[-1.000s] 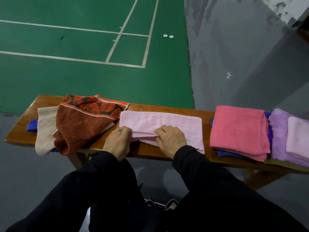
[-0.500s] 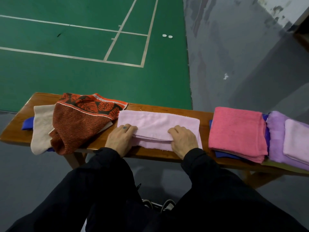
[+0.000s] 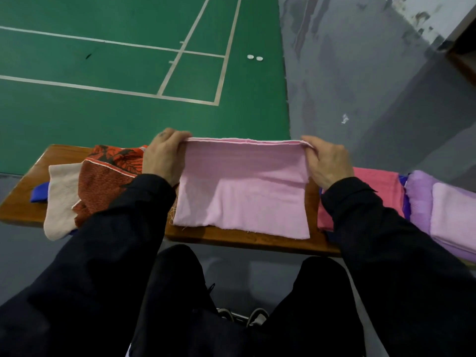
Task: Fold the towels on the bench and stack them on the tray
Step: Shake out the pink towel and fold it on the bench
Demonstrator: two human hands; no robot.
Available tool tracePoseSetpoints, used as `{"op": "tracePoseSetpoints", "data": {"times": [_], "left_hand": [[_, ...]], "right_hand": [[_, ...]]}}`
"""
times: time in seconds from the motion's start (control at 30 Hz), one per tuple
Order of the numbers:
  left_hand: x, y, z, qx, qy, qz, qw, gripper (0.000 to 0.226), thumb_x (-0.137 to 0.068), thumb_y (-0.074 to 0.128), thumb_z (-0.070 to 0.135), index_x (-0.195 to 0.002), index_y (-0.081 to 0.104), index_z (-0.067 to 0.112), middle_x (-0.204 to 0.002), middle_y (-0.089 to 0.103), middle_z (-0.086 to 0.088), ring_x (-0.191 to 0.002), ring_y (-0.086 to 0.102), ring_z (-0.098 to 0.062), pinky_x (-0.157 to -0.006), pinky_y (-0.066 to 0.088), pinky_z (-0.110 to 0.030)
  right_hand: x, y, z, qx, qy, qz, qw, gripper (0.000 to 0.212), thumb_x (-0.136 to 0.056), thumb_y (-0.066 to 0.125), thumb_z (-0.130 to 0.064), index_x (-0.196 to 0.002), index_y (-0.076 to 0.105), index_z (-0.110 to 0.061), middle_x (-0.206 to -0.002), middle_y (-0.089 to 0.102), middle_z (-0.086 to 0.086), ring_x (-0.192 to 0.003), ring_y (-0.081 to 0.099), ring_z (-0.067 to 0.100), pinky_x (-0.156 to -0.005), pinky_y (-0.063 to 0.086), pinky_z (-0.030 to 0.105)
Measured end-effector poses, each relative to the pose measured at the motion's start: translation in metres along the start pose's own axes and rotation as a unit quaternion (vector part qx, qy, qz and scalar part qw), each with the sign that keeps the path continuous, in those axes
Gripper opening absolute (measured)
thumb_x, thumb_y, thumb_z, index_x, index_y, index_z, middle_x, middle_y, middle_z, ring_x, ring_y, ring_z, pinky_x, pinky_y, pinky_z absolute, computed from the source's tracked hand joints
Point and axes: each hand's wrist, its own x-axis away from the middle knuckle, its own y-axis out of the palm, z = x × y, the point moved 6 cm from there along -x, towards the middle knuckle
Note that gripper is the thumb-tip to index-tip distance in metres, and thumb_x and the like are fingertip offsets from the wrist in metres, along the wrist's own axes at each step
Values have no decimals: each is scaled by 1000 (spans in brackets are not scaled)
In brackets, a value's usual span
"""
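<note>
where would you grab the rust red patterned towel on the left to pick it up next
Grip the rust red patterned towel at its far hem, the white-edged leaf-print band, one hand at each end, coming from above. It lies crumpled over the beige towel, so lifting by that straight edge likely lets it hang flat, free of the one under it.

Purple towels [image 3: 448, 215] run off the right edge.

matt cloth towel [image 3: 242, 191], glossy wooden bench [image 3: 247, 240]

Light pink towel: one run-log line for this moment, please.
phase: folding | light pink towel: top edge lifted, lower edge on bench | left hand: grips top-left corner | right hand: grips top-right corner
</note>
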Motion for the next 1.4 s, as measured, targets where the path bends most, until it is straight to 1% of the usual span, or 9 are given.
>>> {"op": "tracePoseSetpoints", "data": {"times": [0.17,0.4,0.53,0.67,0.87,1.0,1.13,1.27,1.4], "left_hand": [[42,28,1,-21,48,-53,997,21,-90,59,1,-105,73,8,-94,71,-17,-80,66,-38,-68,55,-46],[114,64,-35,-33,0,-211,977,46,-69,76,-8,-110,73,14,-103,71,-9,-92,69,-35,-78,57,-41],[121,49,-27,-22,31,-181,983,28,-80,63,12,-106,73,16,-104,71,-4,-92,67,-31,-77,53,-36],[141,34,-22,-2,65,-165,984,33,-86,48,26,-105,74,17,-106,72,0,-95,68,-20,-70,58,-33],[158,37,-30,9,96,-169,981,34,-89,49,24,-103,77,11,-116,73,-9,-101,73,-27,-94,49,-29],[152,43,-29,-18,105,-218,970,34,-84,50,25,-101,77,12,-114,73,-7,-103,71,-29,-94,52,-35],[149,34,-15,-82,113,-221,965,40,-70,54,36,-100,72,18,-113,67,-2,-106,62,-32,-94,45,-46],[122,30,25,-104,109,-134,979,44,-83,54,45,-118,68,20,-120,61,-7,-108,53,-33,-91,40,-47],[86,98,61,-121,82,-262,954,55,-99,30,53,-142,53,27,-152,48,-7,-144,36,-30,-115,28,-50]], "right_hand": [[43,22,6,43,-22,-62,997,33,-101,59,-16,-133,69,-16,-86,76,20,-65,65,35,-61,51,37],[107,59,21,85,-14,-117,989,20,-93,69,-21,-110,78,-23,-91,79,6,-74,72,32,-59,55,37],[108,55,9,53,-121,-92,987,24,-82,58,-19,-96,78,-16,-94,77,4,-78,71,28,-64,58,35],[135,58,9,61,-218,-144,963,20,-79,56,-23,-89,70,-13,-87,71,5,-72,66,30,-64,56,37],[154,53,12,55,-225,-113,966,24,-85,51,-17,-89,74,-13,-94,76,4,-79,72,28,-69,59,37],[155,62,13,85,-181,-184,962,18,-81,59,-17,-89,74,-15,-96,75,2,-81,71,28,-68,58,38],[153,56,-1,85,-97,-203,971,34,-72,52,-29,-100,67,-18,-105,68,1,-93,64,25,-81,52,38],[128,52,-39,30,-25,-145,989,58,-82,52,-23,-138,57,-13,-140,61,7,-125,57,23,-109,44,39],[93,106,-74,-4,48,-240,970,59,-107,37,-30,-162,23,-13,-170,20,8,-156,19,21,-127,14,33]]}}
